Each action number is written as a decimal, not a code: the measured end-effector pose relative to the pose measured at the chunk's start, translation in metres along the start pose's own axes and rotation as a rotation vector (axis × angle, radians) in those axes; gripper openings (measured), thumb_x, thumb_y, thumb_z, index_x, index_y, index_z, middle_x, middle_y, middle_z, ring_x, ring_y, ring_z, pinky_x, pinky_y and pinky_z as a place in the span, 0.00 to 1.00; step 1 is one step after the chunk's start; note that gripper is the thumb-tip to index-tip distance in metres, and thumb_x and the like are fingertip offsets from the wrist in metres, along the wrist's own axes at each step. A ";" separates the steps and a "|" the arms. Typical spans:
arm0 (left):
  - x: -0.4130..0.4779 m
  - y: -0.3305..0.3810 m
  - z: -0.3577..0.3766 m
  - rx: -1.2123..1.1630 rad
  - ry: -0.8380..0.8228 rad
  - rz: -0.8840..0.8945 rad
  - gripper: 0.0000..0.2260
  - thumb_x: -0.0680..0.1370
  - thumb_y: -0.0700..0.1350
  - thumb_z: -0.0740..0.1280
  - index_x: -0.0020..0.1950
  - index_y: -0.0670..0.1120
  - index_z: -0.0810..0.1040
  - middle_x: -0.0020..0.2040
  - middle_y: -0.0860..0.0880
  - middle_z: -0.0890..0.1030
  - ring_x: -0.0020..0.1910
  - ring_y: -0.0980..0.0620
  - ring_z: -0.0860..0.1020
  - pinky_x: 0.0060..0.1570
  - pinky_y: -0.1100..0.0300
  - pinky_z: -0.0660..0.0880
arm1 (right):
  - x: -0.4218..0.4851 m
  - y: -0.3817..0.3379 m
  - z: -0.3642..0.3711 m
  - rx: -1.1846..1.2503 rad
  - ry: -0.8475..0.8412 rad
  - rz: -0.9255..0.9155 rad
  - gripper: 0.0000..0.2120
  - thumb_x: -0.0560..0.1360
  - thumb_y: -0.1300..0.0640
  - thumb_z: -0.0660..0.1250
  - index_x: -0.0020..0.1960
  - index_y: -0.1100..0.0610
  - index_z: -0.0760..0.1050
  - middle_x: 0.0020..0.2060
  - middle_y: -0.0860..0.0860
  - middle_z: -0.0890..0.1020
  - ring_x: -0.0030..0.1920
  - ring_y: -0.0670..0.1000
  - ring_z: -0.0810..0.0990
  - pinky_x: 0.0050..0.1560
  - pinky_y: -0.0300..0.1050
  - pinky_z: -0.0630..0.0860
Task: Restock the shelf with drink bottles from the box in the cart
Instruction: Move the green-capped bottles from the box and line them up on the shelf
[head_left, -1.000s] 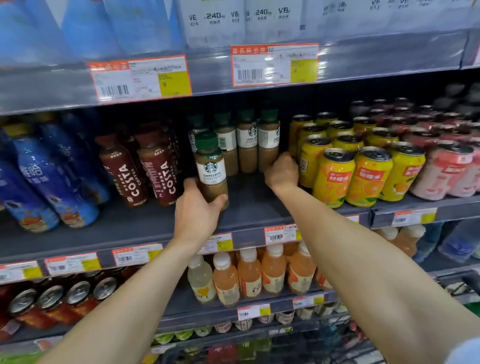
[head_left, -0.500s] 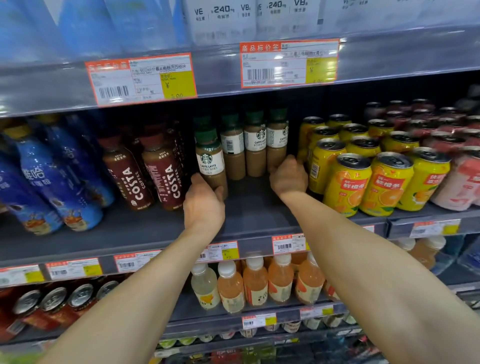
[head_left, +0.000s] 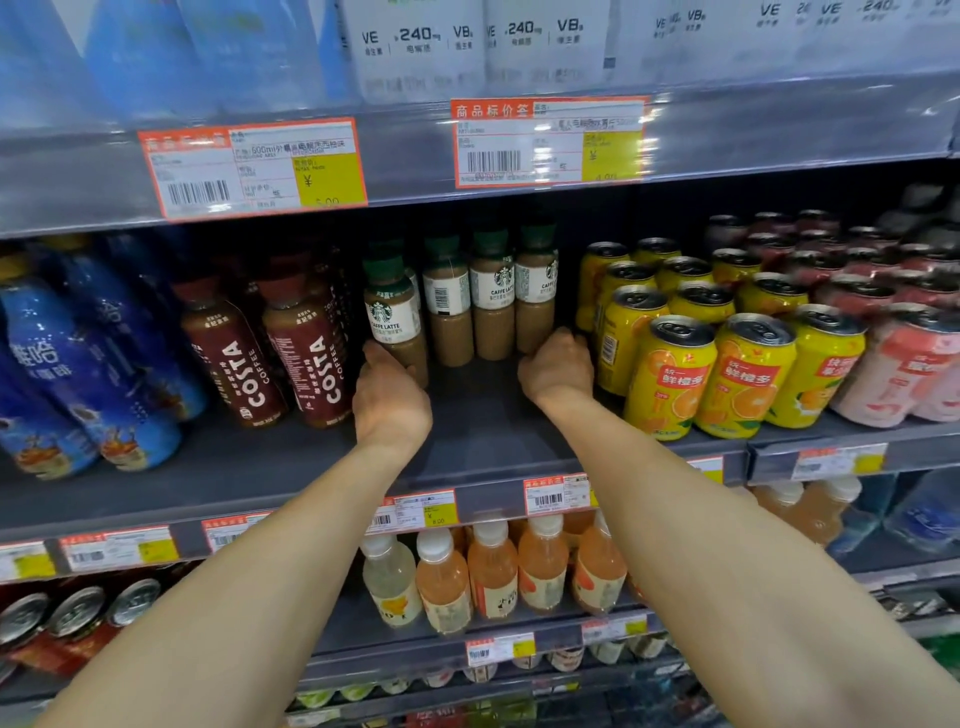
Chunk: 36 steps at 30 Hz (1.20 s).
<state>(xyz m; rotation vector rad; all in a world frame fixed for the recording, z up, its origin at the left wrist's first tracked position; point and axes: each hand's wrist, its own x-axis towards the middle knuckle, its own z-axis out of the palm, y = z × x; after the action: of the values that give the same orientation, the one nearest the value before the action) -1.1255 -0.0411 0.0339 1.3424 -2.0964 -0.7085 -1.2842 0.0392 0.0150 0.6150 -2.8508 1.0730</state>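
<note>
Right hand (head_left: 556, 366) grip hidden, top bottles (head_left: 415, 47) cut off, price tags (head_left: 545, 140) blurred

Both forearms extended far; left hand (head_left: 392, 400) grips green-capped coffee bottle (head_left: 393, 317) low; right hand (head_left: 558, 366) fingers curled, hold unclear.

Grey shelf (head_left: 478, 431) with latte bottles (head_left: 493, 306), Costa bottles (head_left: 306, 353), yellow cans (head_left: 748, 379).

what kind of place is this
Most likely a shop's drinks aisle: grey metal shelves carry orange-and-yellow barcoded price tags, rows of yellow orange-drink cans and green-capped brown latte bottles.
</note>
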 end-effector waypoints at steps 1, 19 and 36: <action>0.001 0.000 0.000 0.006 -0.008 -0.005 0.23 0.81 0.40 0.63 0.74 0.38 0.61 0.65 0.36 0.75 0.63 0.36 0.75 0.60 0.47 0.71 | -0.002 0.001 0.000 -0.014 -0.001 -0.021 0.22 0.76 0.56 0.70 0.65 0.64 0.69 0.63 0.61 0.74 0.64 0.59 0.74 0.59 0.48 0.72; -0.074 -0.036 -0.046 0.054 -0.183 0.322 0.21 0.78 0.50 0.67 0.71 0.47 0.72 0.61 0.48 0.81 0.60 0.45 0.78 0.55 0.56 0.73 | -0.069 0.005 -0.040 -0.099 -0.276 -0.278 0.25 0.74 0.51 0.69 0.69 0.57 0.71 0.67 0.59 0.74 0.65 0.60 0.74 0.61 0.47 0.72; -0.334 -0.234 -0.063 0.227 -0.584 0.308 0.19 0.79 0.52 0.65 0.69 0.48 0.74 0.63 0.50 0.78 0.66 0.49 0.71 0.65 0.54 0.70 | -0.343 0.171 -0.091 -0.151 -0.417 -0.140 0.20 0.78 0.50 0.66 0.68 0.54 0.73 0.62 0.53 0.79 0.53 0.54 0.81 0.50 0.47 0.77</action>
<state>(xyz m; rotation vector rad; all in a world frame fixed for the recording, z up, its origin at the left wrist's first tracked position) -0.8157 0.1732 -0.1356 0.9511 -2.8414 -0.8147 -1.0417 0.3351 -0.0801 1.1231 -3.1258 0.7755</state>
